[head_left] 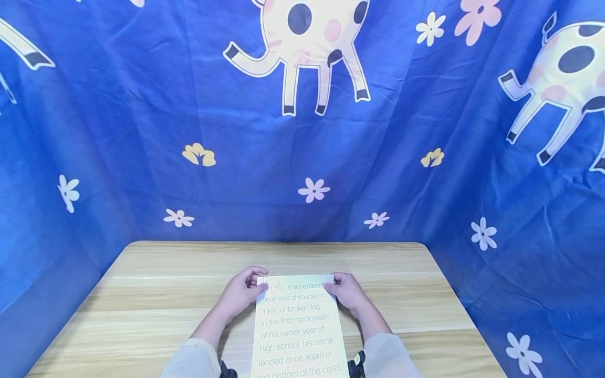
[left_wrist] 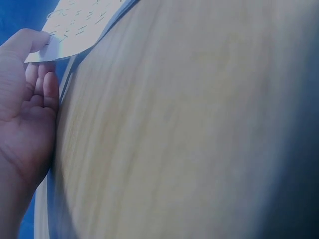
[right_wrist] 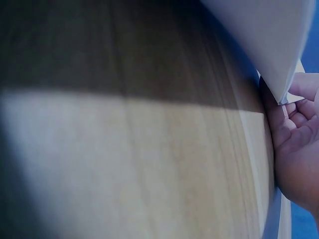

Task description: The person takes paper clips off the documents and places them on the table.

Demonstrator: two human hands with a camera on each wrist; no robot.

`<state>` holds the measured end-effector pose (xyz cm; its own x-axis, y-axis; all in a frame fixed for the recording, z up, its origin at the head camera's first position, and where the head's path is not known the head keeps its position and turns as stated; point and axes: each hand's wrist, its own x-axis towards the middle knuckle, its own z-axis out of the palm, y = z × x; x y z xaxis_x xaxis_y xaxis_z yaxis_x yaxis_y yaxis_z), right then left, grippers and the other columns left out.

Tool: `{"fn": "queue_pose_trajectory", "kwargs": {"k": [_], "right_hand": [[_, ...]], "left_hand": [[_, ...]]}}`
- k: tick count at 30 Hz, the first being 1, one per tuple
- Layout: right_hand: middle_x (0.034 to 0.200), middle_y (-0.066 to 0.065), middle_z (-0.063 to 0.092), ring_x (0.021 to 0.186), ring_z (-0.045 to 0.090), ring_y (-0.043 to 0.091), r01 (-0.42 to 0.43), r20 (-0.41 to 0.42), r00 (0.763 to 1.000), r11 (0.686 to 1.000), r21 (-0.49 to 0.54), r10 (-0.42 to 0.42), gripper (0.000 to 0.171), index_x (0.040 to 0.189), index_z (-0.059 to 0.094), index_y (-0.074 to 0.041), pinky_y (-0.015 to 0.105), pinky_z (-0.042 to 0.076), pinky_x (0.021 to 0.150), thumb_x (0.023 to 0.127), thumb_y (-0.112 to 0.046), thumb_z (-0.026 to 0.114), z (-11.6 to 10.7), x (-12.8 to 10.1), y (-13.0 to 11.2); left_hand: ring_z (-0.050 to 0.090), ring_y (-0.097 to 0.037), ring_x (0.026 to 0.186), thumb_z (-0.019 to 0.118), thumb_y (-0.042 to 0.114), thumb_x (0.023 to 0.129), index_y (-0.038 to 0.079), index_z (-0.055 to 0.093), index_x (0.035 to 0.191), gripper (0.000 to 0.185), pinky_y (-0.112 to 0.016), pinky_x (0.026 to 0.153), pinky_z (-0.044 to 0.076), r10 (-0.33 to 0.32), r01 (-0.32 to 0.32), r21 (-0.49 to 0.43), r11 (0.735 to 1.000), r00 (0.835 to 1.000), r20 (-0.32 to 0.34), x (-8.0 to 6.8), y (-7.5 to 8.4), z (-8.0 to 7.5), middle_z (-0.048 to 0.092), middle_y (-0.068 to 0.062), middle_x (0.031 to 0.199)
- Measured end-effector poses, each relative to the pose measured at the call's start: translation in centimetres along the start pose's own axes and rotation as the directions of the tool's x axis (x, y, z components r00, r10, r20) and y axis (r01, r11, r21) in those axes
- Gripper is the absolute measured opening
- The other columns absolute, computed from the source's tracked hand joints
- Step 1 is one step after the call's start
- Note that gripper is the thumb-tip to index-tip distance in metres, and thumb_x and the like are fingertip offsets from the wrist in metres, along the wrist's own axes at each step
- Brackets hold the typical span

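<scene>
A white sheet of paper [head_left: 298, 328] printed with large English text is held above the wooden table, its lower end cut off by the head view's bottom edge. My left hand [head_left: 240, 293] pinches the top left corner, thumb on the printed face and fingers behind. At the top right corner my right hand [head_left: 352, 295] pinches the sheet in the same way. Thin wire loops that look like paper clips [head_left: 278, 280] sit along the top edge near the left corner. In the right wrist view the back of the paper [right_wrist: 266, 40] shows, curving slightly.
The light wood table [head_left: 165, 294] has rounded far corners. A blue cloth [head_left: 246, 173] printed with cows and flowers surrounds it at the back and both sides. Dark wrist straps [head_left: 228, 370] show below the pale sleeves [head_left: 193, 359].
</scene>
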<state>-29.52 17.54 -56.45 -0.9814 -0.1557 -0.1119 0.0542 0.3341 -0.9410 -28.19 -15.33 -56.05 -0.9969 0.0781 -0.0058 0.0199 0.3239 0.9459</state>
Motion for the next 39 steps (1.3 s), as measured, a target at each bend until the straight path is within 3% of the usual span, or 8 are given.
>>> {"fn": "queue_pose_trajectory", "kwargs": {"k": [6,23,33,39], "right_hand": [[0.098,0.006,0.079,0.088,0.068,0.013,0.004,0.001,1.000,1.000,0.000,-0.004,0.019,0.114,0.076,0.001,0.028,0.056,0.084,0.102,-0.012,0.072,0.0,-0.1,0.1],[0.097,0.006,0.078,0.090,0.067,0.015,-0.012,-0.014,1.000,1.000,-0.021,0.012,0.017,0.111,0.077,0.000,0.028,0.054,0.085,0.101,-0.013,0.073,0.0,0.1,0.1],[0.096,0.005,0.077,0.092,0.065,0.016,-0.009,-0.013,1.000,1.000,-0.018,0.009,0.014,0.105,0.077,-0.001,0.030,0.051,0.088,0.101,-0.014,0.074,0.1,0.2,0.1],[0.097,0.005,0.078,0.090,0.066,0.015,-0.002,-0.012,1.000,1.000,-0.028,0.002,0.016,0.111,0.078,-0.001,0.029,0.053,0.086,0.101,-0.013,0.074,-0.1,0.3,0.3]], "left_hand": [[0.060,-0.014,0.089,0.080,0.011,0.095,0.012,0.069,0.135,0.042,-0.020,0.076,0.054,-0.008,0.008,-0.002,1.000,1.000,-0.024,0.1,-0.2,0.1,0.068,-0.004,0.102],[0.064,-0.013,0.100,0.078,0.013,0.097,0.011,0.065,0.140,0.045,-0.018,0.085,0.058,-0.033,0.031,-0.092,0.995,0.999,-0.021,0.2,-0.4,-0.3,0.069,-0.005,0.113],[0.066,-0.012,0.100,0.078,0.011,0.098,0.010,0.066,0.141,0.045,-0.018,0.083,0.059,-0.037,0.037,-0.069,0.997,0.999,0.004,0.4,-0.2,-1.0,0.072,-0.007,0.118],[0.067,-0.013,0.101,0.080,0.010,0.097,0.008,0.066,0.140,0.046,-0.017,0.085,0.059,-0.018,0.018,-0.062,0.998,1.000,0.000,0.5,-0.2,-1.4,0.073,-0.010,0.118]]}}
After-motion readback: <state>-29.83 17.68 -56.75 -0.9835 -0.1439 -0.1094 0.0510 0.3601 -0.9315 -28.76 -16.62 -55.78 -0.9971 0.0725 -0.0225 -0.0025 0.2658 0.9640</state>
